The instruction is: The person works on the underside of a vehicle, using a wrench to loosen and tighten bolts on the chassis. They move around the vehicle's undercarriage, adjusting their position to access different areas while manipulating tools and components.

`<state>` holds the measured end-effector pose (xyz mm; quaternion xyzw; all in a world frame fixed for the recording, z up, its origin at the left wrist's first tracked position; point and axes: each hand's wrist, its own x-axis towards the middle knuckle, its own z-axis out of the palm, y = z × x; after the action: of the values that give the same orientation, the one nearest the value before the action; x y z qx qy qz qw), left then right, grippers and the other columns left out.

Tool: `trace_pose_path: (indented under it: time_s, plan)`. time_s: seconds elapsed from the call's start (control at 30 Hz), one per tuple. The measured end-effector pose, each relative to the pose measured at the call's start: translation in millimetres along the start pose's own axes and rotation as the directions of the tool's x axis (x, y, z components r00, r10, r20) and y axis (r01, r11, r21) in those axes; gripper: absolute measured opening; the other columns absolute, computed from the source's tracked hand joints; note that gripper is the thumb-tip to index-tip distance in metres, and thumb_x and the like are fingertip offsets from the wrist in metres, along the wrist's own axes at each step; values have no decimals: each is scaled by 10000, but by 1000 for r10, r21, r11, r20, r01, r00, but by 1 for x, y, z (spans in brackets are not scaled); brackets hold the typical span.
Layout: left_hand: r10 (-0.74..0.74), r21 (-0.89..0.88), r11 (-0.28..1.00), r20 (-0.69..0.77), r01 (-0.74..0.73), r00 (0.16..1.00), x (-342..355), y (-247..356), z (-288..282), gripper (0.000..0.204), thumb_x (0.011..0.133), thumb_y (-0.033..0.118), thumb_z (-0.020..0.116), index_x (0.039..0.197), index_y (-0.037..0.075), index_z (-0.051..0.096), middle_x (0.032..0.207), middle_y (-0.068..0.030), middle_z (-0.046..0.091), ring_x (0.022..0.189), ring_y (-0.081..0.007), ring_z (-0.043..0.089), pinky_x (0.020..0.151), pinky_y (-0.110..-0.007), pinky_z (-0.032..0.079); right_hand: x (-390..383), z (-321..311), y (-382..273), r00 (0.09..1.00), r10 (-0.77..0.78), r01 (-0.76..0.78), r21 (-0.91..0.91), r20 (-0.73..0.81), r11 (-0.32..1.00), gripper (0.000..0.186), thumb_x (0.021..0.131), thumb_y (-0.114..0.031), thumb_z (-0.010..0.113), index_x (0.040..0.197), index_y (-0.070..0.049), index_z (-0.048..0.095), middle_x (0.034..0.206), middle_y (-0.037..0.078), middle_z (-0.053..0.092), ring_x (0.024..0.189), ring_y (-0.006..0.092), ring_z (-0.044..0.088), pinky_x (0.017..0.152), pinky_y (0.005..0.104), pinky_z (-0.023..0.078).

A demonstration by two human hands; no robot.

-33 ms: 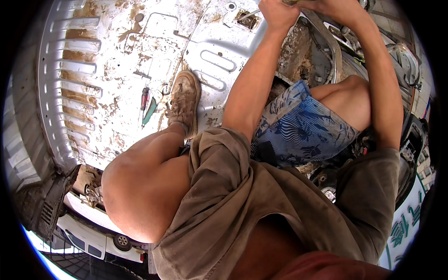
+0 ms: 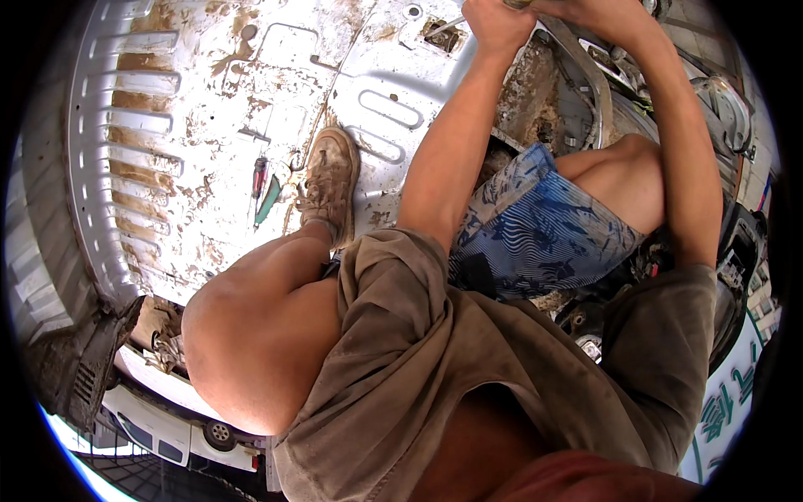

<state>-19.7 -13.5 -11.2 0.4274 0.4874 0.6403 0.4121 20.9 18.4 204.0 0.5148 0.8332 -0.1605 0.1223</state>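
At the top edge, my left hand (image 2: 500, 25) and my right hand (image 2: 585, 15) are closed together around a tool handle (image 2: 519, 4), largely hidden by the fingers. A thin metal shaft (image 2: 447, 24) reaches left from my left hand over a rough opening (image 2: 442, 38) in the scuffed white metal panel (image 2: 217, 100). Lower on that panel lie a red-handled screwdriver (image 2: 259, 177) and a green tool (image 2: 269, 199), beside my left shoe (image 2: 326, 180). What the shaft's tip touches is too small to tell.
My bent legs rest on the panel and beside a curved metal frame (image 2: 600, 100) with rusty, dirty cavities (image 2: 531, 92) at the right. A ribbed grey wall (image 2: 38, 259) runs along the left. A white car (image 2: 155, 427) shows at lower left, a lettered sign (image 2: 719, 410) at lower right.
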Motion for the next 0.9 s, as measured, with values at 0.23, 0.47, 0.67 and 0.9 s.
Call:
trace_pose_path:
  time_s: [0.23, 0.47, 0.67, 0.9]
  plan:
    - [52, 164, 985, 44, -59, 998, 5, -4, 2, 156, 757, 226, 732, 752, 72, 705, 634, -173, 641, 598, -372, 656, 556, -445, 496, 4, 4, 7, 1000, 2, -2, -2, -13, 1000, 282, 742, -233, 783, 956, -53, 745, 864, 185, 714, 845, 354, 691, 764, 420, 543]
    - [3, 235, 972, 47, -14, 999, 12, -7, 10, 201, 752, 253, 727, 710, 61, 685, 631, -191, 636, 619, -409, 647, 553, -470, 493, 8, 4, 14, 998, 18, -16, 34, -63, 999, 300, 711, -221, 797, 945, -41, 745, 857, 184, 716, 830, 341, 702, 761, 409, 551]
    - [-9, 267, 964, 45, -4, 999, 11, -4, 12, 208, 750, 260, 726, 703, 60, 692, 641, -196, 642, 635, -413, 651, 568, -473, 504, 9, 9, 23, 997, 45, -42, 35, -68, 998, 319, 693, -237, 804, 935, -39, 745, 848, 185, 713, 813, 343, 699, 751, 404, 548]
    - [-22, 296, 955, 89, -6, 996, 17, -6, 16, 212, 747, 260, 718, 730, 49, 707, 663, -198, 653, 651, -415, 656, 588, -475, 510, 8, 4, 22, 992, 103, -98, 69, -78, 993, 335, 739, -318, 797, 927, -45, 747, 839, 178, 715, 800, 336, 698, 739, 399, 545]
